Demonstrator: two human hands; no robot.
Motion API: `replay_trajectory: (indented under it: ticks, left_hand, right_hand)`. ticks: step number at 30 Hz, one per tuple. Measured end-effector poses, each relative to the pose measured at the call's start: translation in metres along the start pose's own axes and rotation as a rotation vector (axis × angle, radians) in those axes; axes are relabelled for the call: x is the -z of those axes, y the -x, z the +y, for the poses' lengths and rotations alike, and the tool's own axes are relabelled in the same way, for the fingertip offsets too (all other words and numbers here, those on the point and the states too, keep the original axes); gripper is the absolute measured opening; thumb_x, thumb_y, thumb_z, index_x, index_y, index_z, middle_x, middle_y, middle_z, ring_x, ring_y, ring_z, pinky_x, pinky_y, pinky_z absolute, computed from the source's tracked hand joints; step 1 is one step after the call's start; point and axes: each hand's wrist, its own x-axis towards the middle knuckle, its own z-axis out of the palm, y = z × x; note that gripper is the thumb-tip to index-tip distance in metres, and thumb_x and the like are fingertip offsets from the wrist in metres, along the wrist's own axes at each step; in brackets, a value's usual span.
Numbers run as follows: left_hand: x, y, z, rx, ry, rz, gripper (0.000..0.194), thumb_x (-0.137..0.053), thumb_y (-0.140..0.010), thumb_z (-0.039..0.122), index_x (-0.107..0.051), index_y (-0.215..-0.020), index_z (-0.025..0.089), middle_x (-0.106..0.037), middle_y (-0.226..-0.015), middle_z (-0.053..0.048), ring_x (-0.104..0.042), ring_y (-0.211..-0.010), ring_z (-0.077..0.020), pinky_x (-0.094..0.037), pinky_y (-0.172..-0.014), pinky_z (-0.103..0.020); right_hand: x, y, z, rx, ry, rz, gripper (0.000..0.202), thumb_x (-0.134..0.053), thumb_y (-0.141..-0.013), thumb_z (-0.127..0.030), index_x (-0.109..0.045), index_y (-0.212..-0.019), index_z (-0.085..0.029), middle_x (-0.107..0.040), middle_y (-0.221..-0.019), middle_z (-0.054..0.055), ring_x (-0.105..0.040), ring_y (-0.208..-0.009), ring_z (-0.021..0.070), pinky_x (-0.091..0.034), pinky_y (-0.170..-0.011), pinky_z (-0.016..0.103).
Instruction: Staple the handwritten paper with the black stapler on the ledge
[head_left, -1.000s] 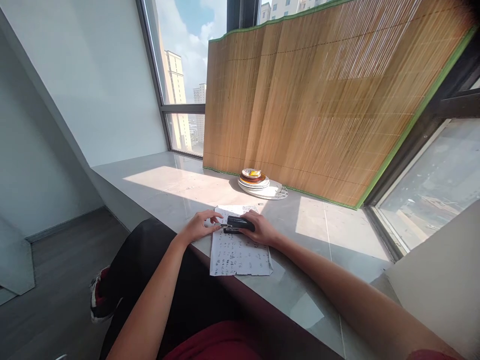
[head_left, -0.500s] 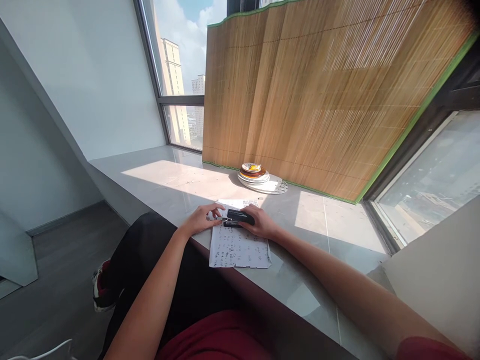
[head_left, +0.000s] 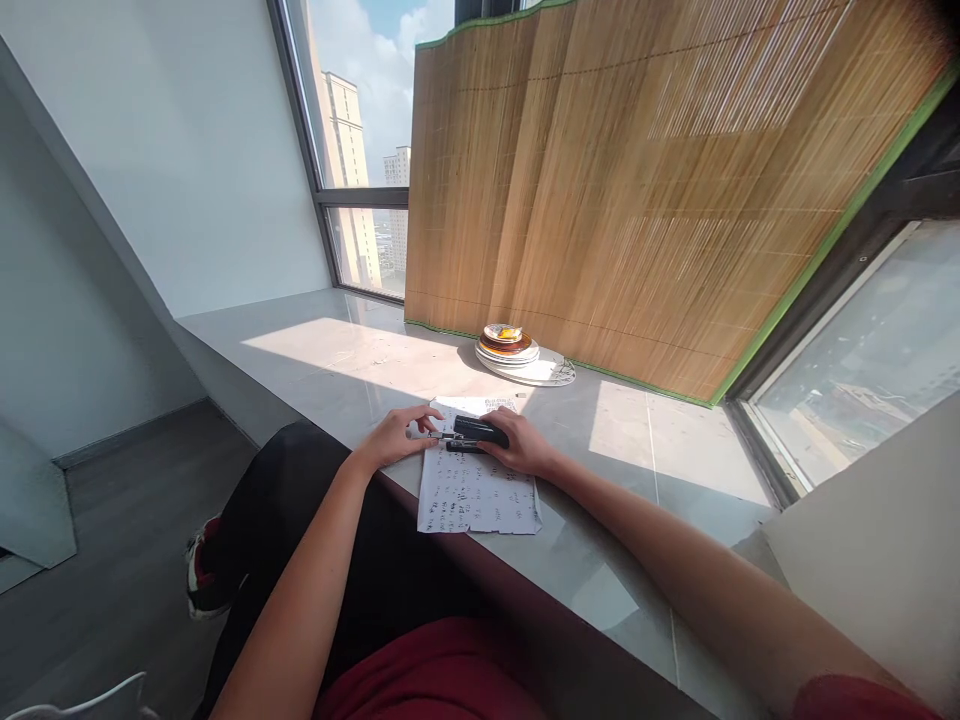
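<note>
A black stapler [head_left: 484, 432] lies on its side over the handwritten paper [head_left: 480, 500], its upper and lower arms spread apart. My right hand [head_left: 517, 440] is wrapped round its right end. Between the fingertips of my left hand [head_left: 397, 437] is a thin silvery strip [head_left: 439, 435] that reaches to the stapler's left end. Whether this strip is a row of staples or a part of the stapler is too small to tell. The paper lies under both hands, its lower end at the ledge's front edge.
On the tiled ledge [head_left: 330, 385], a stack of plates [head_left: 506, 350] stands beyond the paper. Near the paper's far corner lies a small dark object [head_left: 520, 395]. A bamboo blind [head_left: 600, 200] covers much of the window behind.
My left hand has shifted slightly left, and more of the silvery strip shows between it and the stapler. The right hand and stapler have barely moved.
</note>
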Motion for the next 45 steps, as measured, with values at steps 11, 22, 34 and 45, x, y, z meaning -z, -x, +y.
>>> replay_trajectory:
  ticks: [11,22,34,45]
  left_hand:
    - [0.009,0.008,-0.007,0.044,-0.032,0.044,0.041,-0.081,-0.086,0.044,-0.074,-0.123,0.027,-0.082,-0.107,-0.005,-0.072,-0.102,-0.0253,-0.052,-0.083,-0.035]
    - [0.007,0.008,-0.011,0.042,-0.046,0.117,0.032,-0.078,-0.085,0.038,-0.077,-0.115,0.025,-0.082,-0.093,-0.002,-0.074,-0.093,-0.0239,-0.055,-0.093,-0.039]
    - [0.005,0.01,0.004,0.048,0.074,0.009,0.043,-0.077,-0.089,0.047,-0.074,-0.124,0.023,-0.084,-0.11,-0.01,-0.076,-0.114,-0.0321,-0.061,-0.092,-0.042]
    - [0.005,0.01,0.006,-0.04,0.051,-0.102,0.043,-0.069,-0.097,0.04,-0.066,-0.137,0.024,-0.081,-0.124,-0.009,-0.072,-0.126,-0.0292,-0.053,-0.109,-0.045]
  right_hand:
    - [0.003,0.001,0.0,-0.031,-0.012,-0.006,0.025,-0.07,-0.098,-0.04,-0.068,-0.115,-0.022,-0.073,-0.109,0.011,-0.066,-0.1,0.0286,-0.052,-0.089,0.042]
    - [0.003,0.001,0.005,-0.059,-0.021,0.01,0.027,-0.072,-0.096,-0.039,-0.069,-0.117,-0.022,-0.073,-0.111,0.011,-0.067,-0.102,0.0294,-0.052,-0.09,0.043]
    - [0.002,0.001,0.006,-0.062,-0.023,0.011,0.027,-0.072,-0.096,-0.039,-0.07,-0.118,-0.022,-0.074,-0.111,0.011,-0.068,-0.101,0.0292,-0.054,-0.091,0.044]
    - [0.001,0.001,0.007,-0.051,-0.027,0.015,0.03,-0.072,-0.096,-0.04,-0.069,-0.12,-0.021,-0.074,-0.113,0.012,-0.068,-0.104,0.0301,-0.053,-0.092,0.045]
